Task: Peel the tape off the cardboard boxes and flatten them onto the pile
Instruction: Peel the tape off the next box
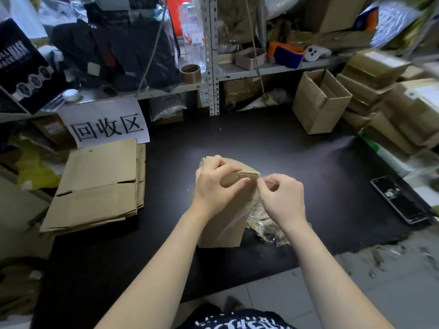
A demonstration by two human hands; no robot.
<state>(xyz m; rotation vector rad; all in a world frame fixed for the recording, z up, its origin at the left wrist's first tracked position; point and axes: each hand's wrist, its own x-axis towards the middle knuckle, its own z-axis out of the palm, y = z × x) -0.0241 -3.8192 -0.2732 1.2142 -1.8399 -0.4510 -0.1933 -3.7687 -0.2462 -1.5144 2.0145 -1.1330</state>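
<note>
At the middle of the dark mat (pixel 308 162) we are mid-peel: our left hand (pixel 213 184) grips the top of the standing box (pixel 223 222), fingers curled over it, while our right hand (pixel 282 198) pinches what looks like clear tape (pixel 251 211) at its upper right corner. Next, we judge, comes a steady pull with the left bracing, then flattening onto the pile (pixel 99 186) at our left.

"回收区" on the white paper sign (pixel 104 122); "MASK" on the black box (pixel 21 67)
</note>
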